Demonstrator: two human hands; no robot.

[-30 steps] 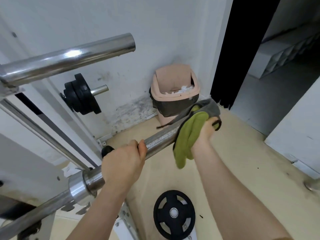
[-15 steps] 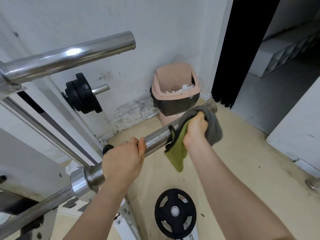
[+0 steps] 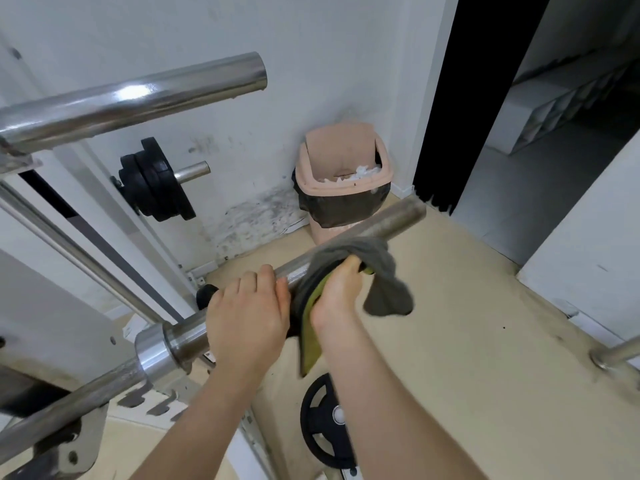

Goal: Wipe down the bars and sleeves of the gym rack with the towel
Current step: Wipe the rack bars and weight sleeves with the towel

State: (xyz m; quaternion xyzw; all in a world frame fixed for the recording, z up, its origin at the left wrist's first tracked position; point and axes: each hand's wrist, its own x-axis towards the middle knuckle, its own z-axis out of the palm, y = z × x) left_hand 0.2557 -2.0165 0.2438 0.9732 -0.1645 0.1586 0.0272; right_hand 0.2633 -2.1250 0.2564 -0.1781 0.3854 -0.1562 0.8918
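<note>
1. The towel (image 3: 384,285), grey with a green side, is draped over the barbell sleeve (image 3: 391,221), and the right hand (image 3: 337,296) grips it round the sleeve.
2. Just beside that grip, toward the collar (image 3: 152,348), the left hand (image 3: 247,317) curls over bare sleeve.
3. Beyond the grip stands a pink bin (image 3: 341,188).
4. Below the grip, 1 black plate (image 3: 318,427) lies on the floor.

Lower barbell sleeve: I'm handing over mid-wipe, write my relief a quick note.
Left hand: grip on the lower sleeve, just outboard of the collar, steadying it.
Right hand: grip on the towel, wrapped over the sleeve beside the left hand.
Done: cannot tell how much is wiped; sleeve's outer end lies bare beyond the towel.
Left: likely finish this sleeve, then the upper bar, which no hand touches.
</note>
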